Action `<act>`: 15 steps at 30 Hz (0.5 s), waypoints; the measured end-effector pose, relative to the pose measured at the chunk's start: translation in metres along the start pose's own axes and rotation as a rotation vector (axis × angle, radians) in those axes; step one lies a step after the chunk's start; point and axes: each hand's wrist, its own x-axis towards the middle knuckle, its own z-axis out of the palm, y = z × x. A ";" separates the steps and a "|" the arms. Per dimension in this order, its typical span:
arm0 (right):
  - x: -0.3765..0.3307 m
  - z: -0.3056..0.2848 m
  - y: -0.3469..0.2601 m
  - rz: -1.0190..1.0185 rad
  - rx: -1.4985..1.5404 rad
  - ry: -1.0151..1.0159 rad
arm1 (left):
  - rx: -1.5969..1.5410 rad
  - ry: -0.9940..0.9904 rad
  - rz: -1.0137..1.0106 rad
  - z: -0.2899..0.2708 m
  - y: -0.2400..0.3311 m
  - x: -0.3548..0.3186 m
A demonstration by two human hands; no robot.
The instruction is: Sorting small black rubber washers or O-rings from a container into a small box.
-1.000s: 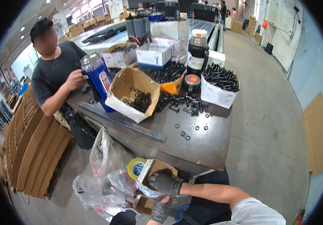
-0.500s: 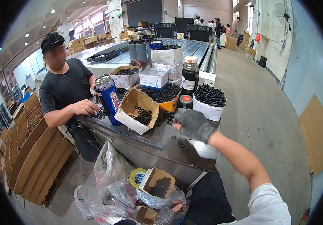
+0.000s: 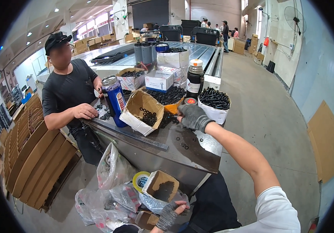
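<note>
the right hand (image 3: 195, 117) of the person, in a grey glove, is over the desk (image 3: 192, 162) with fingers bent and close together; i cannot tell if it has hold of something. small black pieces (image 3: 169, 120) lie near its fingertips, and loose washers (image 3: 184, 146) lie nearer to the person. more washers are in the tilted carton (image 3: 136, 122). just beyond this hand is the white box (image 3: 215, 113), full of bolts (image 3: 214, 98). the left hand (image 3: 169, 215) (also gloved, fingertips bare) is half curled below, near the lower box (image 3: 148, 183); its hold is unclear.
</note>
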 end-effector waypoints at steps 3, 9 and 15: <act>-0.001 0.019 -0.013 0.004 -0.101 -0.039 | 0.064 -0.023 0.028 0.001 -0.008 0.006; 0.004 0.041 -0.013 -0.018 -0.326 -0.008 | 0.099 -0.026 -0.038 0.009 0.004 -0.003; 0.001 -0.011 -0.006 -0.192 -0.250 0.051 | 0.140 -0.059 0.007 0.005 0.007 0.002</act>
